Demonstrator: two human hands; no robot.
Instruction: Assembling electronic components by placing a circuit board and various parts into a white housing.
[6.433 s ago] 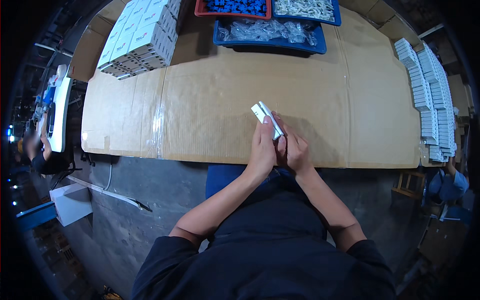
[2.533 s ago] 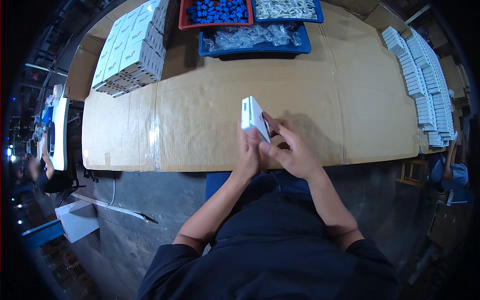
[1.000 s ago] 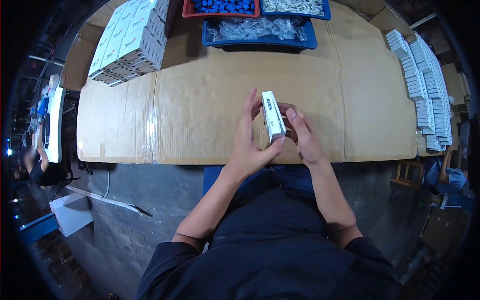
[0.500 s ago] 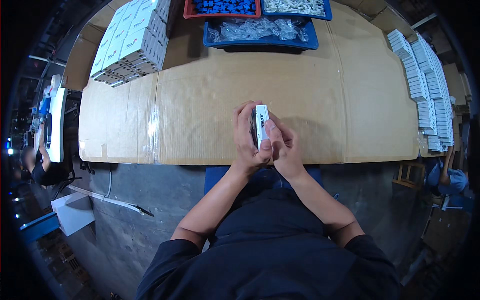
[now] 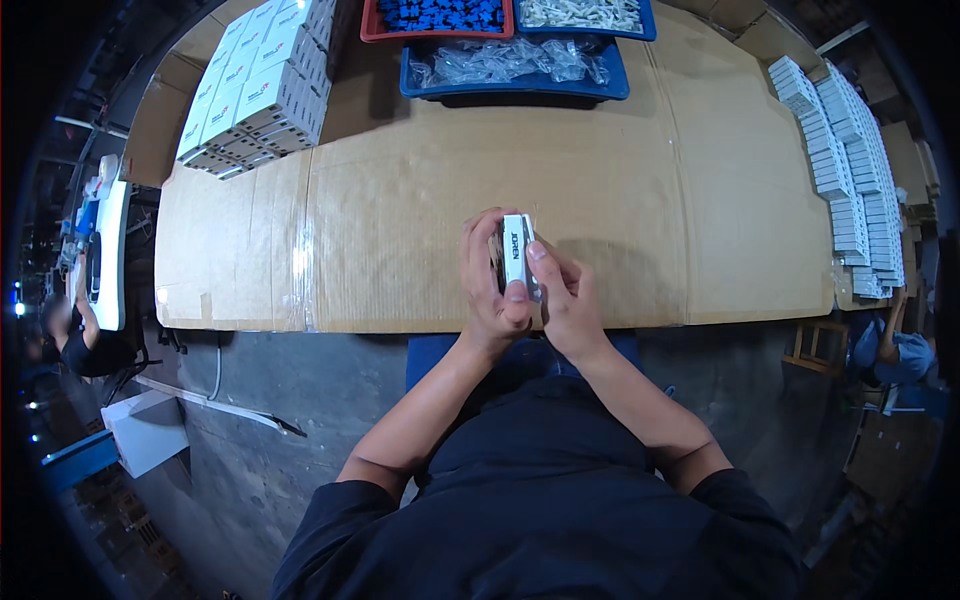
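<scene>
A small white box (image 5: 514, 246) with dark print on its narrow face stands upright between my hands, above the near part of the cardboard-covered table. My left hand (image 5: 487, 280) wraps it from the left, with the thumb pressed on its lower front. From the right, my right hand (image 5: 566, 295) grips its edge with thumb and bent fingers. A shiny, greyish strip shows along the box's right side by my right thumb; I cannot make out whether it is plastic. The back of the box is hidden by my fingers.
Stacked white boxes (image 5: 250, 90) stand at the far left. More slim white boxes (image 5: 850, 190) line the right edge. At the back are a red bin (image 5: 437, 37) of blue pieces, a blue bin (image 5: 648, 22) of white pieces and a blue tray (image 5: 515, 94) of clear plastic bags.
The box has turned slightly in my hands, and a greyish strip now shows on its right side. My right thumb has shifted off its printed face to the right edge.
</scene>
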